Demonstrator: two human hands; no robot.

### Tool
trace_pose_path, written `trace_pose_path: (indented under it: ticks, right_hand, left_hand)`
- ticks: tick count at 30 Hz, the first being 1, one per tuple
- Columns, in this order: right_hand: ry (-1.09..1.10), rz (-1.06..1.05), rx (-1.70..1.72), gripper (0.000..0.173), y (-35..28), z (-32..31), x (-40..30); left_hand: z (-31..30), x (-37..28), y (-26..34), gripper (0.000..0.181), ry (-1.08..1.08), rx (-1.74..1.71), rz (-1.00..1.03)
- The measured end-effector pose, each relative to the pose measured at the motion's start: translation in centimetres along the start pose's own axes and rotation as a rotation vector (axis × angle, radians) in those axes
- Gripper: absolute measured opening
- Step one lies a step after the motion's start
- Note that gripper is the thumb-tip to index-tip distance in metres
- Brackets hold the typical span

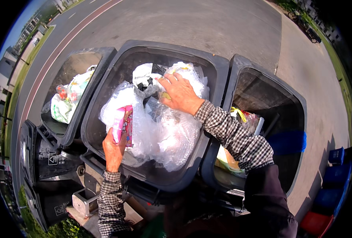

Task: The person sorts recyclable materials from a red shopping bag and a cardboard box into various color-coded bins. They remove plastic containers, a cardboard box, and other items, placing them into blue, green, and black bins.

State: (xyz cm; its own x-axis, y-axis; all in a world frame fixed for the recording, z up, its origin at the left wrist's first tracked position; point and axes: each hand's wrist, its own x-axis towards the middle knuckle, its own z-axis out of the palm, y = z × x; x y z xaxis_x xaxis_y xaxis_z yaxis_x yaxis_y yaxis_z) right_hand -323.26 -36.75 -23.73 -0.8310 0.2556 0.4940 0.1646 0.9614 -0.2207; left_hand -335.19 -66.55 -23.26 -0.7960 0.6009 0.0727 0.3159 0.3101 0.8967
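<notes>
My left hand grips a small pink printed carton by its lower end, over the left part of the middle dark wheelie bin. Clear plastic wrap lies beneath the carton. My right hand rests palm down, fingers apart, against a white plastic bag at the bin's far side. Below that hand is bubble wrap. A crumpled white bag with black plastic lies beyond my right fingertips. My right thumb is partly hidden.
A left bin holds knotted bags. The right bin contains packaging under my right sleeve. Dark lids, a grey stool-like object and cardboard lie lower left. Blue bins and a red one stand lower right.
</notes>
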Motion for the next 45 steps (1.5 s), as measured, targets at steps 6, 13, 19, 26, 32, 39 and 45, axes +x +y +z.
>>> trace_pose_path:
  ticks: [6, 13, 19, 26, 32, 39, 45]
  right_hand:
    - [-0.775, 0.021, -0.092, 0.062, -3.9, 8.3, -3.5]
    - [-0.989, -0.197, 0.244, 0.056, -6.6, 12.2, -8.5]
    - [-0.859, -0.357, 0.208, 0.063, -3.7, 10.5, -11.1]
    - [-0.800, -0.384, 0.229, 0.047, -3.5, 6.9, -12.4]
    - [-0.626, -0.114, 0.563, 0.027, -1.8, -4.2, -7.0]
    - [-0.154, 0.166, 0.152, 0.061, 5.3, 0.0, -5.8]
    - [-0.203, 0.240, 0.178, 0.046, 5.6, 2.4, -4.2]
  left_hand:
    - [-1.2, -1.6, 0.6, 0.047, 0.192, 0.348, 0.244]
    - [-0.1, -0.4, 1.8, 0.047, -0.147, 0.493, 0.204]
    - [2.4, 2.4, 1.6, 0.056, -0.076, 0.927, 0.479]
    - [12.1, 6.3, 6.0, 0.061, -0.210, 0.593, 0.724]
    - [15.7, 7.0, 3.2, 0.065, -0.269, 0.546, 0.517]
    - [16.1, 6.1, -1.5, 0.058, -0.177, 0.299, 0.400]
    - [15.6, 5.5, -2.1, 0.048, -0.196, 0.310, 0.401]
